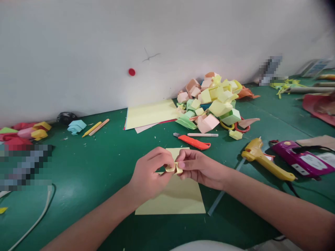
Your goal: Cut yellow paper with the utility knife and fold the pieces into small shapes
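Observation:
Between my two hands is a small folded piece of yellow paper (178, 168), its edges bent up into a curled shape. My left hand (150, 171) pinches its left side with thumb and fingers. On the right side, the thumb and fingers of my right hand (196, 166) are closed on the same piece. Beneath both hands a pale yellow paper sheet (180, 200) lies flat on the green table (104, 181). Just beyond the hands lie an orange box cutter (193, 141) and a pale pink pen (202, 135).
A pile of folded paper pieces (216, 99) stands at the back right, beside stacked paper sheets (150, 113). To the right are a yellow glue gun (269, 162) with a glue stick and a purple power strip (303, 158). Two pens (95, 128) and a blue folded paper (76, 126) lie left.

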The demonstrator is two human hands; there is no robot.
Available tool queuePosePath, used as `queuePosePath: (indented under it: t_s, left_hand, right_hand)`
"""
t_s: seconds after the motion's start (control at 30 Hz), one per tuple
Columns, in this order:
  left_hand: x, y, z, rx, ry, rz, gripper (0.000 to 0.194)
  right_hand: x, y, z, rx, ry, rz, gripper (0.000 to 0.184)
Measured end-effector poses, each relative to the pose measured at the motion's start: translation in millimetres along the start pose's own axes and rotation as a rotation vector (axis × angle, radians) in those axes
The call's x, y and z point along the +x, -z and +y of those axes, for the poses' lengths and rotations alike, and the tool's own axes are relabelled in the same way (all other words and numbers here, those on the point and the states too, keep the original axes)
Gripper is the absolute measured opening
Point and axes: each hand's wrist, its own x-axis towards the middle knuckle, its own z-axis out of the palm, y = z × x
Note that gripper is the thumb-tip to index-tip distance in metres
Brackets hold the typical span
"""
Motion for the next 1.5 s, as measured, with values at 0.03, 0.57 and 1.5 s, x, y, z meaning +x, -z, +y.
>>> queuePosePath:
  t_s: [0.03, 0.57, 1.5]
  left_hand:
    - [1.1, 1.0, -1.6, -0.034, -0.002, -0.020, 0.015]
    - [3.0, 6.0, -8.6, -0.194, 0.115, -0.168, 0.015]
    - [-3.9, 1.9, 8.8, 0.089, 0.205, -0.243, 0.014]
  right_hand:
    - [0.0, 0.1, -0.1, 0.000, 0.003, 0.008, 0.022]
    - [-0.4, 6.3, -6.0, -0.039, -0.021, -0.017, 0.023]
    - [-0.8, 2.3, -4.2, -0.099, -0.064, -0.053, 0.030]
